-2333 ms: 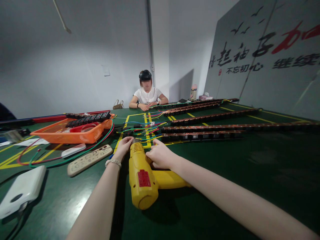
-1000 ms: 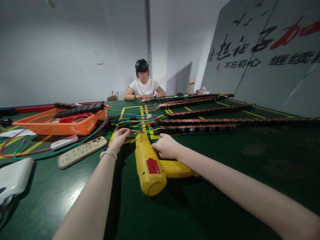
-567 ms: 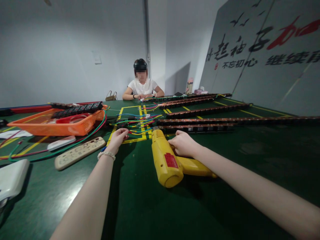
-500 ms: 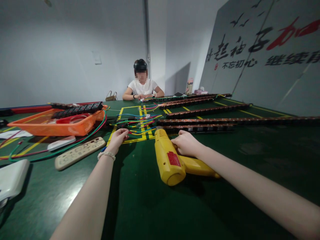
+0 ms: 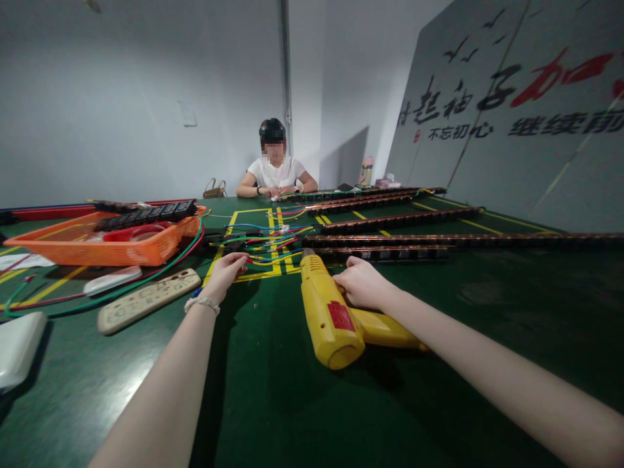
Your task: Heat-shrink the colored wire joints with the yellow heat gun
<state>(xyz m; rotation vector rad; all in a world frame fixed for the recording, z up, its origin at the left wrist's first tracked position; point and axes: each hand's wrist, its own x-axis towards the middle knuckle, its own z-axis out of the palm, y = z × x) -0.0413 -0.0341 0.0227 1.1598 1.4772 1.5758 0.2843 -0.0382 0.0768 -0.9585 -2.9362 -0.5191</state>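
Observation:
A yellow heat gun (image 5: 324,312) with a red label lies on its side on the green table, its nozzle toward the wires. My right hand (image 5: 363,281) is closed on it near where the handle meets the body; some fingers are hidden behind the tool. To the left, my left hand (image 5: 228,270) pinches the end of a thin yellow wire (image 5: 273,260) that runs toward the nozzle. Several coloured wires (image 5: 263,242) spread just beyond, leading to long dark strips with copper-coloured lines (image 5: 380,253).
On the left stand an orange basket (image 5: 97,253) with black parts, a beige power strip (image 5: 149,300) and a white box (image 5: 22,348). Green and red cables (image 5: 160,276) loop beside them. Across the table (image 5: 273,390) sits another person (image 5: 275,172), hands near a far strip.
The view has shifted slightly, so most things sit a little farther left. Both hands keep their hold on the wire and the heat gun.

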